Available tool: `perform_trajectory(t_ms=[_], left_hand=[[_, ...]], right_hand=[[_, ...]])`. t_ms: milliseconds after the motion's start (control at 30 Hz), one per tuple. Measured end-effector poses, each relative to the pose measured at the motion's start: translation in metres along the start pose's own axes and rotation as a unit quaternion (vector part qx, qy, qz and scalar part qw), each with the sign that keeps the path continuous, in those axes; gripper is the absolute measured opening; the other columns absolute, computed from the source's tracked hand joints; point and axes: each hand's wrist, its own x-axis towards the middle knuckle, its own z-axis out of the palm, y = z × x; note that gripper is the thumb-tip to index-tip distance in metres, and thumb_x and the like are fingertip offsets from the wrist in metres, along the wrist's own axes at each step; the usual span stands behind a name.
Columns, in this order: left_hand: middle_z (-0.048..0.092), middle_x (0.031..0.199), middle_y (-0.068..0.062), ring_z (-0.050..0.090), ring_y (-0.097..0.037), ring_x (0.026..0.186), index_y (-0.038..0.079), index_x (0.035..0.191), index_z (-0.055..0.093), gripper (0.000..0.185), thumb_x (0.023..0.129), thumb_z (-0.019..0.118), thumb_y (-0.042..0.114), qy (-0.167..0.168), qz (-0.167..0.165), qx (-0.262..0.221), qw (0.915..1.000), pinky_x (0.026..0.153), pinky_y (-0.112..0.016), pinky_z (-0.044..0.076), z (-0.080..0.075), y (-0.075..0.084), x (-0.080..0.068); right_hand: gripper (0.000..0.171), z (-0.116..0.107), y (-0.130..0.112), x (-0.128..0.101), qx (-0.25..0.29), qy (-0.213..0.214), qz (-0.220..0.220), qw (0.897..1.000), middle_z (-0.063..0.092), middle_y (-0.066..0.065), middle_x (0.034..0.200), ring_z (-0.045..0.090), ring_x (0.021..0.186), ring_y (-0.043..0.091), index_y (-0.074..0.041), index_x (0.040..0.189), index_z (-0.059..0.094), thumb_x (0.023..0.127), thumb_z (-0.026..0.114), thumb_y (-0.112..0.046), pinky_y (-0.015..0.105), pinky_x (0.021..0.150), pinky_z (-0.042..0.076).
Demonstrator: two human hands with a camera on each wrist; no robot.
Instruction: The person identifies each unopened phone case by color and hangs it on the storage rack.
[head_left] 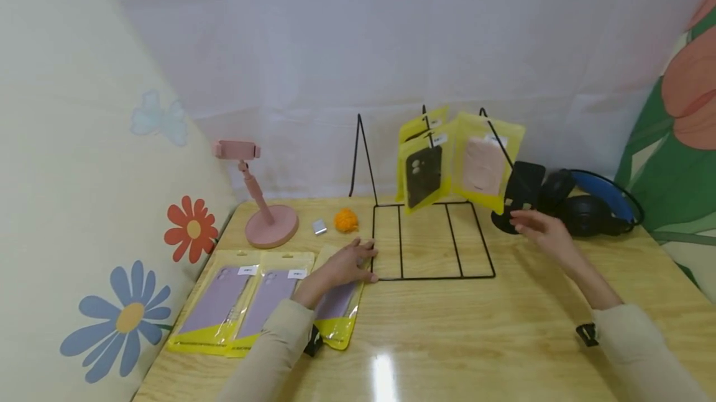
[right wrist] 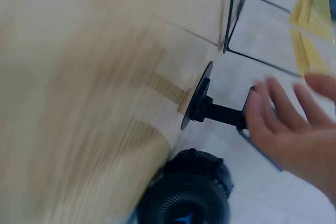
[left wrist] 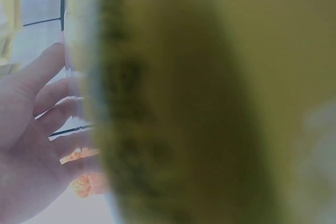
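Observation:
My left hand [head_left: 342,265] has its fingers spread at the left side of a black wire display rack [head_left: 431,278], touching its frame. Beneath that hand lies a packaged purple phone case [head_left: 338,299]. In the left wrist view, blurred yellow packaging covers much of the frame beside the hand [left wrist: 31,129]. My right hand [head_left: 545,237], fingers loosely extended, is by a black phone stand [head_left: 524,184]; whether it touches the stand I cannot tell. On the rack's hooks hang a packaged black phone case [head_left: 423,175] and a packaged pink one [head_left: 483,166], with another yellow package behind.
Two packaged purple phone cases [head_left: 215,302] lie at the left. Behind them stands a pink phone holder [head_left: 271,226]. A small silver piece [head_left: 319,227] and an orange ball [head_left: 346,220] lie left of the rack. Headphones [head_left: 590,214] rest at the back right.

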Motion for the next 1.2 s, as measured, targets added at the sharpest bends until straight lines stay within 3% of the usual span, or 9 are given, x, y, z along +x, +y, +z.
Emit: perform_trajectory(t_ms=[67, 133, 200, 367, 533, 1200], left_hand=[[0.033, 0.152, -0.016, 0.019, -0.044, 0.141, 0.000, 0.137, 0.051, 0.064, 0.084, 0.075, 0.028, 0.000, -0.003, 0.000, 1.0000, 0.110, -0.056, 0.024, 0.000, 0.000, -0.001], [0.033, 0.152, -0.015, 0.019, -0.043, 0.142, 0.000, 0.137, 0.051, 0.064, 0.084, 0.075, 0.028, 0.003, -0.004, -0.001, 1.0000, 0.111, -0.056, 0.024, 0.000, -0.002, -0.001], [0.033, 0.152, -0.015, 0.019, -0.043, 0.142, 0.000, 0.137, 0.052, 0.064, 0.084, 0.075, 0.027, 0.005, -0.001, -0.004, 1.0000, 0.111, -0.056, 0.023, 0.000, -0.003, 0.000], [0.033, 0.152, -0.015, 0.018, -0.043, 0.142, 0.000, 0.138, 0.051, 0.064, 0.085, 0.074, 0.027, 0.004, 0.005, -0.013, 0.9999, 0.111, -0.057, 0.021, 0.002, -0.005, 0.000], [0.033, 0.152, -0.015, 0.018, -0.044, 0.142, 0.000, 0.138, 0.051, 0.064, 0.085, 0.074, 0.027, 0.004, 0.000, -0.019, 0.9998, 0.111, -0.057, 0.021, 0.002, -0.005, 0.000], [0.035, 0.150, -0.018, 0.017, -0.047, 0.141, -0.001, 0.135, 0.054, 0.062, 0.083, 0.076, 0.026, 0.018, 0.012, -0.020, 0.9996, 0.111, -0.058, 0.021, 0.001, -0.004, -0.002]], right_hand=[[0.041, 0.007, -0.002, -0.007, -0.046, -0.066, -0.011, 0.997, 0.056, 0.030, 0.127, 0.058, 0.113, 0.037, 0.009, 0.134, 0.050, 0.099, 0.055, -0.012, 0.040, 0.086, 0.052], [0.045, 0.016, -0.005, -0.012, -0.087, -0.116, -0.033, 0.989, 0.054, 0.032, 0.128, 0.056, 0.111, 0.046, 0.010, 0.135, 0.048, 0.097, 0.057, -0.012, 0.053, 0.088, 0.048], [0.048, 0.026, -0.007, -0.017, -0.125, -0.141, -0.049, 0.981, 0.053, 0.031, 0.130, 0.056, 0.113, 0.045, 0.009, 0.136, 0.048, 0.096, 0.060, -0.016, 0.057, 0.090, 0.046], [0.043, 0.045, -0.009, -0.025, -0.210, -0.116, -0.112, 0.964, 0.057, 0.029, 0.127, 0.058, 0.109, 0.044, 0.001, 0.126, 0.061, 0.090, 0.068, -0.021, 0.056, 0.083, 0.049], [0.044, 0.054, -0.011, -0.026, -0.260, -0.097, -0.110, 0.954, 0.053, 0.028, 0.133, 0.055, 0.111, 0.049, -0.004, 0.124, 0.064, 0.089, 0.069, -0.029, 0.060, 0.079, 0.047], [0.042, 0.057, -0.009, -0.024, -0.276, -0.114, -0.097, 0.950, 0.052, 0.026, 0.134, 0.054, 0.109, 0.048, -0.002, 0.122, 0.065, 0.089, 0.068, -0.027, 0.060, 0.080, 0.047]])
